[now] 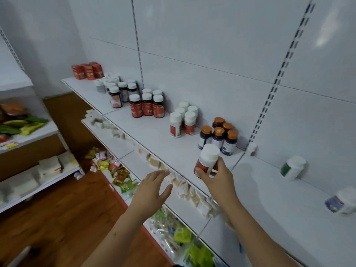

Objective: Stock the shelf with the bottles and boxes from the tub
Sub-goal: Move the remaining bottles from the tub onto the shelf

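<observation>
At the left, the person's left hand [154, 186] hovered with fingers spread and nothing in it, just below the front edge of the shelf [154, 135]. To its right, the right hand [215, 175] clasped a white-capped bottle [207, 160] with a red label, thumb and fingers wrapped round its lower body, held tilted above the shelf near the orange-capped bottles [219, 135]. The bottle looked light, rigid and smooth plastic, likely slippery; a hold round the body seemed safest.
</observation>
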{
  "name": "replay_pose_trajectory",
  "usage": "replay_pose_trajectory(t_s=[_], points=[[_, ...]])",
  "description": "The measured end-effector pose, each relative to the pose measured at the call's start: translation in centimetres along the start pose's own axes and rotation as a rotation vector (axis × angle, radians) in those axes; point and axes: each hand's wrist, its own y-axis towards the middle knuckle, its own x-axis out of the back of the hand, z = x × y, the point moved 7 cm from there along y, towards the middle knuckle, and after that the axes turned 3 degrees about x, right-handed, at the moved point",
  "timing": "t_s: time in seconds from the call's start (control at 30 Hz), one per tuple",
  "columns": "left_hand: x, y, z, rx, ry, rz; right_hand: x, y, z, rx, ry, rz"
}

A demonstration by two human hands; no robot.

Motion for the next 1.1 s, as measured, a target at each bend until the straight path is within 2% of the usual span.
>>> replay_pose_trajectory(t_s=[0.27, 0.5, 0.67, 0.73, 0.8, 0.97, 1.1], points=[[2.9, 9.1, 7.7, 0.052, -0.034, -0.062, -11.2, 9.1, -0.8, 0.023, -0.037, 0.036], [5.3, 20.2, 14.0, 0.019, 0.045, 0.034, -20.2, 17.0, 1.0, 0.082, -0.077, -0.011], [5.9, 25.5, 16.8, -0.039, -0.018, 0.129, -23.4, 21.8, 2.8, 0.108, -0.174, -0.189], [5.4, 26.6, 17.1, -0.051, -0.091, 0.178, -23.4, 22.9, 2.7, 0.07, -0.213, -0.271], [4.5, 27.7, 17.1, -0.062, -0.168, 0.244, -23.6, 23.3, 1.9, 0.025, -0.28, -0.288], [2.8, 31.0, 16.5, -0.232, -0.246, 0.308, -25.0, 21.8, -1.2, -0.06, -0.41, -0.193], [2.2, 32.9, 14.7, -0.416, -0.317, 0.31, -25.2, 18.8, -1.2, -0.125, -0.456, -0.219]])
